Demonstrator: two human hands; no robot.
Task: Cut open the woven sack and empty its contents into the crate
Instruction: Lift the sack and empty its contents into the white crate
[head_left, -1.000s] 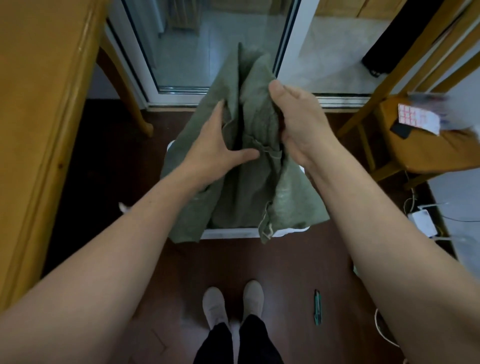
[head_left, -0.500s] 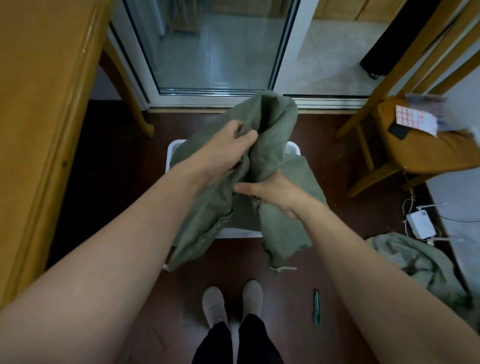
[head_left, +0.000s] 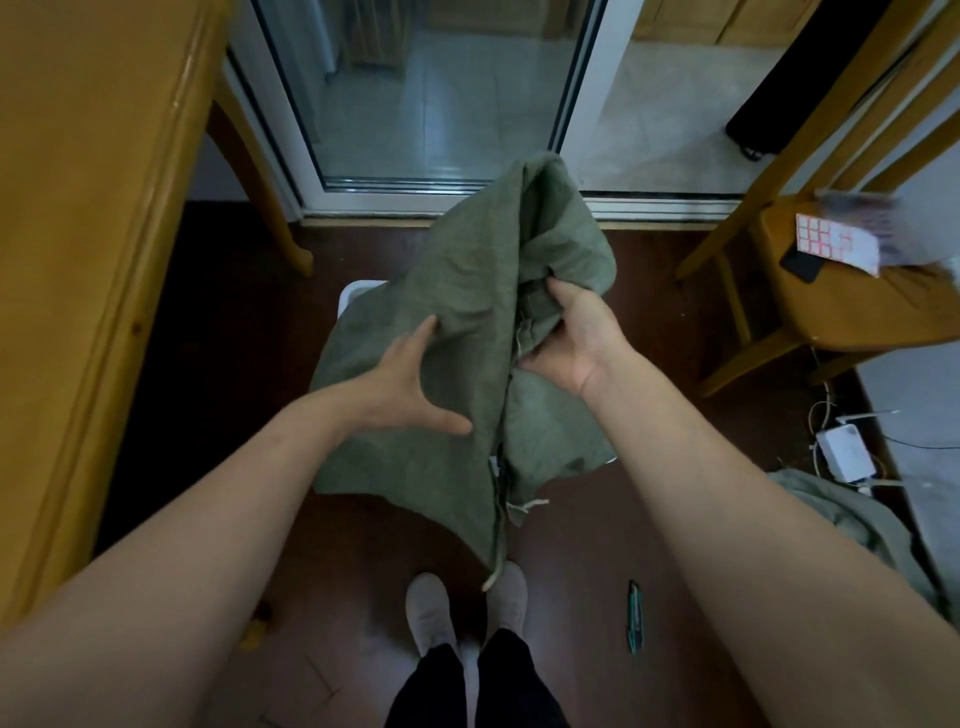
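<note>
sack (head_left: 467, 322) hangs over crate (head_left: 349, 296), covering most of it. table (head_left: 93, 234) left, chair (head_left: 857, 312) right, cutter (head_left: 634, 616) on floor (head_left: 576, 613) right of shoes (head_left: 431, 610).

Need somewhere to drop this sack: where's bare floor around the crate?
Bare dark floor lies left of the crate, up to the table leg, and between the shoes and the utility knife. The right is crowded: another sack, a white box with cables, and the chair.
</note>
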